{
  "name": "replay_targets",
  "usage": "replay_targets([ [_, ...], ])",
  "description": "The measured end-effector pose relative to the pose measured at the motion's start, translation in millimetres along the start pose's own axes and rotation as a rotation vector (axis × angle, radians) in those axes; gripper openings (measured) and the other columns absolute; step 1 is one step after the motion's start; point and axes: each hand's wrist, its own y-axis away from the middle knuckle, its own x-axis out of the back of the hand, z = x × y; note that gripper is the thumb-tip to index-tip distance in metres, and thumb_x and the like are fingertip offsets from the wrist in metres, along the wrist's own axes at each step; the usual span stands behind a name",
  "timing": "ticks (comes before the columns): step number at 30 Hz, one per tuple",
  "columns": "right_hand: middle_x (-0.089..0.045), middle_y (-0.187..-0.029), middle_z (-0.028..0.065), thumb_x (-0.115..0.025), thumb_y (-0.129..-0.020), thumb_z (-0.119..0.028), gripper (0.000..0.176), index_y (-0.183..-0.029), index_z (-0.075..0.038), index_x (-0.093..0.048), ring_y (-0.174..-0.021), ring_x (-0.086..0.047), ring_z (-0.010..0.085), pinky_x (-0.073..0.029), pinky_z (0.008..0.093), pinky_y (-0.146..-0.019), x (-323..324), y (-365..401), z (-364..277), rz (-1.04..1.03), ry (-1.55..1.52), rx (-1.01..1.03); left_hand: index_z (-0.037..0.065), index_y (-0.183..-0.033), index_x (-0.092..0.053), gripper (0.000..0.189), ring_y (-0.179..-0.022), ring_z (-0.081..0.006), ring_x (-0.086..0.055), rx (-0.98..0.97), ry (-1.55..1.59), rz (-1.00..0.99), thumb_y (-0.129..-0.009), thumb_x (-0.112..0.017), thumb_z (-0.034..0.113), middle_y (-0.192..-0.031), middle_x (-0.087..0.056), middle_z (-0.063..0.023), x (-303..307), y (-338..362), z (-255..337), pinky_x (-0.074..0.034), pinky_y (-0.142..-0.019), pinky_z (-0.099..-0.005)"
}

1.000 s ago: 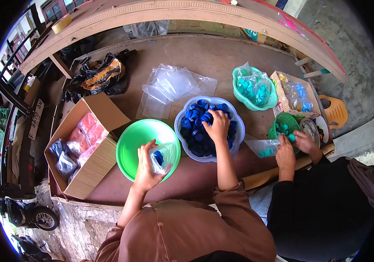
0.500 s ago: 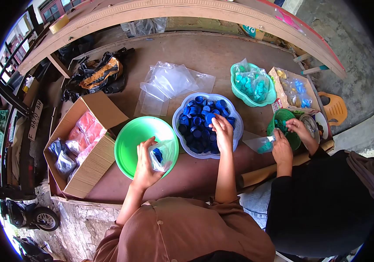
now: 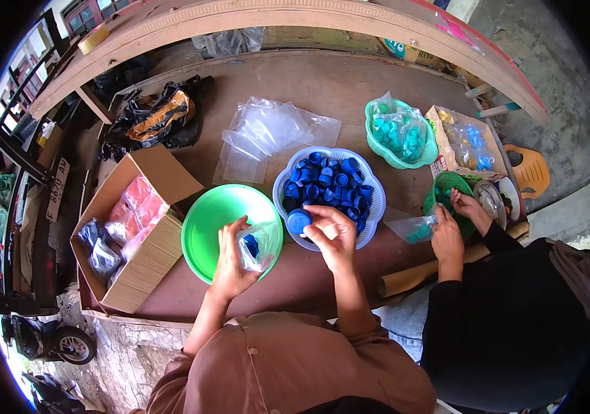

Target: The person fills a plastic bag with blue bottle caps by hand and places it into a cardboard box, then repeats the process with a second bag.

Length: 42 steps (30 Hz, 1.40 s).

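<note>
My left hand (image 3: 229, 261) grips a clear plastic bag (image 3: 262, 252) over the green basin (image 3: 197, 238). Some blue caps (image 3: 251, 243) show through the bag's side. Between the fingertips of my right hand (image 3: 333, 238) is a single blue cap (image 3: 299, 221), held above the near left rim of the lavender basket (image 3: 375, 200). That basket is filled with many more loose blue caps (image 3: 327, 181). The basin stands just left of the basket, under my left hand.
Flat clear bags (image 3: 267, 127) lie behind the basket. A cardboard box (image 3: 140, 265) of packed bags stands left, near a black plastic bag (image 3: 188, 127). At right, a co-worker's hands (image 3: 448, 238) hold a bag by a green basket (image 3: 440, 190); a turquoise basket (image 3: 371, 141) sits behind.
My right hand has moved left and toward me from over the lavender basket, bringing a blue cap nearer the bag. My left hand stays nearly still. The co-worker's right hand shifts slightly.
</note>
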Motion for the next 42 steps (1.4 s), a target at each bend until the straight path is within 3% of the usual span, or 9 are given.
replay_targets([
  [6, -0.063, -0.084, 0.0062, -0.071, -0.071, 0.002, 0.033, -0.102, 0.003, -0.060, -0.074, -0.058, 0.0088, -0.045, 0.0227, -0.070, -7, 3, -6, 0.032, -0.059, 0.049, -0.001, -0.125, -0.032, 0.083, -0.100, -0.0337, -0.043, 0.003, 0.021, -0.008, -0.054, -0.075, 0.007, -0.107, -0.045, -0.0183, -3, -1, -1, -0.036, -0.089, -0.0421],
  [10, -0.062, -0.092, 0.0085, -0.075, -0.069, -0.013, 0.033, -0.097, -0.003, -0.062, -0.080, -0.057, 0.0170, -0.046, 0.0276, -0.072, -28, 0, -9, -0.244, 0.561, 0.274, 0.000, -0.126, -0.031, 0.083, -0.102, -0.0327, -0.043, 0.010, 0.033, -0.035, -0.056, -0.075, 0.008, -0.109, -0.043, -0.0178, -3, 1, -4, -0.035, -0.091, -0.0415],
  [14, -0.060, -0.087, 0.0069, -0.072, -0.070, -0.011, 0.026, -0.093, -0.004, -0.062, -0.078, -0.056, 0.0186, -0.045, 0.0298, -0.066, -7, -19, 13, 0.040, 0.692, 0.422, -0.001, -0.124, -0.032, 0.082, -0.101, -0.0336, -0.041, 0.013, 0.027, -0.007, -0.055, -0.074, 0.007, -0.107, -0.044, -0.0181, -3, -1, -3, -0.034, -0.091, -0.0418],
  [18, -0.056, -0.087, 0.0067, -0.071, -0.065, -0.014, 0.029, -0.092, -0.013, -0.062, -0.083, -0.054, 0.0262, -0.041, 0.0401, -0.069, 81, -58, 83, 0.287, 1.189, 0.244, -0.001, -0.124, -0.032, 0.081, -0.101, -0.0335, -0.041, 0.030, 0.022, -0.011, -0.056, -0.075, 0.009, -0.107, -0.044, -0.0180, -2, 0, -3, -0.034, -0.091, -0.0413],
  [21, -0.055, -0.103, 0.0050, -0.074, -0.061, -0.015, 0.043, -0.102, -0.013, -0.060, -0.094, -0.051, 0.0260, -0.038, 0.0414, -0.080, 98, -67, 88, 0.224, 1.457, 0.135, 0.000, -0.124, -0.032, 0.080, -0.101, -0.0335, -0.041, 0.016, 0.037, -0.010, -0.057, -0.075, 0.010, -0.107, -0.044, -0.0180, -2, -1, -4, -0.034, -0.091, -0.0410],
  [25, -0.056, -0.103, 0.0025, -0.073, -0.062, -0.016, 0.043, -0.103, -0.014, -0.060, -0.095, -0.050, 0.0252, -0.035, 0.0394, -0.082, 102, -81, 87, 0.065, 1.582, 0.171, 0.000, -0.124, -0.032, 0.080, -0.101, -0.0337, -0.042, 0.026, 0.030, -0.012, -0.057, -0.075, 0.009, -0.107, -0.044, -0.0179, -1, -1, -5, -0.035, -0.090, -0.0414],
  [34, -0.062, -0.076, 0.0049, -0.069, -0.069, -0.012, 0.018, -0.086, -0.009, -0.064, -0.073, -0.058, 0.0222, -0.041, 0.0377, -0.073, 107, -70, 86, 0.160, 1.275, 0.275, -0.001, -0.124, -0.033, 0.080, -0.099, -0.0336, -0.043, 0.014, 0.013, 0.003, -0.056, -0.075, 0.008, -0.106, -0.046, -0.0180, 0, 0, -3, -0.035, -0.089, -0.0414],
  [37, -0.066, -0.082, 0.0074, -0.069, -0.074, -0.009, 0.018, -0.091, -0.003, -0.063, -0.067, -0.062, 0.0141, -0.048, 0.0268, -0.065, 103, -58, 81, 0.265, 0.802, 0.045, -0.001, -0.124, -0.033, 0.080, -0.099, -0.0337, -0.043, -0.001, 0.013, 0.005, -0.056, -0.075, 0.008, -0.106, -0.046, -0.0179, -1, 0, -3, -0.036, -0.089, -0.0413],
  [42, -0.064, -0.083, 0.0070, -0.066, -0.078, -0.008, 0.019, -0.096, 0.000, -0.062, -0.074, -0.060, 0.0085, -0.046, 0.0219, -0.070, 61, -37, 43, 0.233, 0.332, -0.084, 0.000, -0.124, -0.032, 0.081, -0.098, -0.0335, -0.043, -0.012, 0.004, -0.002, -0.056, -0.075, 0.008, -0.106, -0.046, -0.0176, -1, -1, -2, -0.036, -0.088, -0.0411],
])
